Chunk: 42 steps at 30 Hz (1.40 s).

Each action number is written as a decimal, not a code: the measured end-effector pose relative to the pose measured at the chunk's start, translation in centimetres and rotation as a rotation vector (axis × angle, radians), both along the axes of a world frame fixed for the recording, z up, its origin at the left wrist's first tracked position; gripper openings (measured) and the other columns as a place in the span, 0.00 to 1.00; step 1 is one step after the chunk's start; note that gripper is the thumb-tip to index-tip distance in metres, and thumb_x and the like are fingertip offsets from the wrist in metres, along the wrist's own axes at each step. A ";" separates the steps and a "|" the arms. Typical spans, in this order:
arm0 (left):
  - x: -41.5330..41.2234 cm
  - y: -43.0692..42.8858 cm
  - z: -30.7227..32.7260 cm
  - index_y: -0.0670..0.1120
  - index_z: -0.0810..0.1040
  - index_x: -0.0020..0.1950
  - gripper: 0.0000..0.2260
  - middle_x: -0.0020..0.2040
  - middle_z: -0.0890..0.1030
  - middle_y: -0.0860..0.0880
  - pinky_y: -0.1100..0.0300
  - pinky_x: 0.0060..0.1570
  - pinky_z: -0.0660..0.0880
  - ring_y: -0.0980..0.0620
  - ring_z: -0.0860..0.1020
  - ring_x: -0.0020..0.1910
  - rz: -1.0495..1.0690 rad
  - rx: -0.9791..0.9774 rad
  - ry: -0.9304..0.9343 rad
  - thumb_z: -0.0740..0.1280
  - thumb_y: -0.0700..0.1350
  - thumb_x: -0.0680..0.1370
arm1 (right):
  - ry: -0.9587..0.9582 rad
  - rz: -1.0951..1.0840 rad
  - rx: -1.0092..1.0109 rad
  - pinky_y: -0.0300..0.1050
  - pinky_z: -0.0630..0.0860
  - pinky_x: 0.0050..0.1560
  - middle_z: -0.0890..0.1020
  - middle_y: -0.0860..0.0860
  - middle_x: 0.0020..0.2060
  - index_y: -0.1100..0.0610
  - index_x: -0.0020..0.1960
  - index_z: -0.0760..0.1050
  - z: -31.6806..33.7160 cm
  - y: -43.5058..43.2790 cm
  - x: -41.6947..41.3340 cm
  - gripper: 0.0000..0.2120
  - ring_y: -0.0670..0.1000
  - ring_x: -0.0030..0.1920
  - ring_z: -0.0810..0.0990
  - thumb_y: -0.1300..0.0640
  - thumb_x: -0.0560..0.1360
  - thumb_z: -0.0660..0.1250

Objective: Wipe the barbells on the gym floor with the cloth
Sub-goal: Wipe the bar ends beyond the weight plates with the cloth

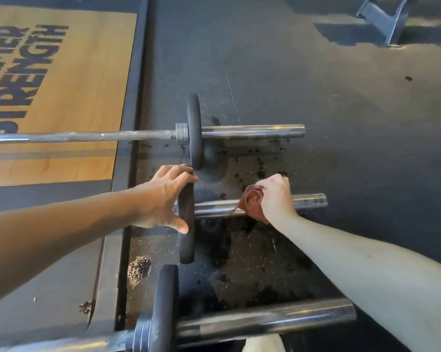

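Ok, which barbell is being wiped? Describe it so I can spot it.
Beside the wooden platform, three bar ends lie side by side. Take the middle barbell. Only its sleeve carries the reddish cloth, gripped by the right hand.

dark rubber floor [316, 72] beside wooden platform [69, 92].

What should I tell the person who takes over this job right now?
Left hand grips the plate of the middle barbell.
Right hand holds the cloth wrapped on that barbell's sleeve, about midway.
Done: cannot tell from this view.
Left: wipe along this sleeve, then check the far barbell and the near barbell.
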<state>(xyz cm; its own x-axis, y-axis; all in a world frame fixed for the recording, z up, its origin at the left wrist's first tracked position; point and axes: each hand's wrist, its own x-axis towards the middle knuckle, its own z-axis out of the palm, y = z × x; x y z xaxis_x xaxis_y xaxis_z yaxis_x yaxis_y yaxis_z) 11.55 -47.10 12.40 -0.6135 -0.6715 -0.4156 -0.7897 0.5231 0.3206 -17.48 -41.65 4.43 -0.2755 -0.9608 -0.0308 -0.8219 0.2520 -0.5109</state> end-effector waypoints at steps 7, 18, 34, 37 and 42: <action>-0.9 -0.5 0.8 0.57 0.51 0.81 0.52 0.80 0.51 0.55 0.39 0.79 0.54 0.44 0.50 0.79 -0.084 -0.110 -0.172 0.72 0.73 0.65 | -0.065 0.117 -0.075 0.38 0.68 0.60 0.77 0.49 0.54 0.55 0.58 0.83 3.2 -0.6 1.2 0.13 0.48 0.58 0.71 0.61 0.84 0.60; -7.6 6.4 6.7 0.48 0.72 0.75 0.29 0.66 0.79 0.48 0.58 0.61 0.77 0.50 0.80 0.61 0.480 0.296 0.578 0.75 0.52 0.76 | -0.384 0.183 -0.157 0.30 0.73 0.54 0.83 0.40 0.46 0.54 0.55 0.83 16.3 5.3 1.5 0.08 0.38 0.48 0.79 0.63 0.80 0.68; -8.9 13.3 16.3 0.45 0.79 0.46 0.11 0.40 0.81 0.48 0.60 0.34 0.73 0.50 0.78 0.36 0.631 0.032 0.560 0.77 0.48 0.71 | -0.949 -0.003 0.073 0.62 0.80 0.61 0.83 0.57 0.60 0.56 0.68 0.75 22.0 13.0 0.2 0.29 0.58 0.60 0.83 0.75 0.71 0.74; -10.8 12.1 13.1 0.47 0.78 0.44 0.10 0.38 0.80 0.49 0.60 0.37 0.74 0.49 0.77 0.36 0.594 0.031 0.495 0.78 0.46 0.71 | -0.685 -0.013 0.051 0.56 0.80 0.62 0.83 0.56 0.58 0.52 0.68 0.75 18.8 11.7 -1.7 0.32 0.55 0.57 0.83 0.67 0.68 0.80; -14.3 8.2 6.5 0.45 0.84 0.54 0.07 0.46 0.82 0.50 0.63 0.40 0.73 0.52 0.78 0.42 0.613 0.090 0.456 0.70 0.43 0.78 | -0.433 -0.037 0.029 0.44 0.80 0.44 0.84 0.49 0.47 0.49 0.52 0.82 13.0 7.5 -4.8 0.08 0.54 0.48 0.83 0.57 0.74 0.77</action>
<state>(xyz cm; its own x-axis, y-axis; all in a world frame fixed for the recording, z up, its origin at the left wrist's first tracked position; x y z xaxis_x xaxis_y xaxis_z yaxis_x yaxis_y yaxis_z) -2.78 -38.86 18.91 -0.2663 -0.9224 -0.2796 -0.7097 -0.0086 0.7045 -22.29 -34.12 17.46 -0.2653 -0.9477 -0.1776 -0.5236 0.2963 -0.7988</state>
